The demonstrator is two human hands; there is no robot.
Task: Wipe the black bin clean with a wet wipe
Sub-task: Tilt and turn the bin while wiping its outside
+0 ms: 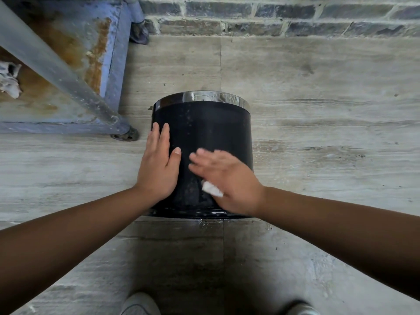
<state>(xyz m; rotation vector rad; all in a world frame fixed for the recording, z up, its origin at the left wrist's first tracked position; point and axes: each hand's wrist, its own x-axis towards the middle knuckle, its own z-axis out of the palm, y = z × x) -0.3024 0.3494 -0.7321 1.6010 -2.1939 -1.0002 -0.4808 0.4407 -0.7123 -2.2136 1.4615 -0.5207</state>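
Observation:
The black bin lies on its side on the floor, its shiny metal rim pointing away from me toward the brick wall. My left hand rests flat on the bin's left flank, fingers together. My right hand presses a white wet wipe against the upper side of the bin; the hand is blurred and the wipe peeks out under the palm. White specks dot the black surface.
A rusty blue metal frame with a grey pole stands at the left. A crumpled white rag lies inside it. A brick wall runs along the top. My shoes show at the bottom.

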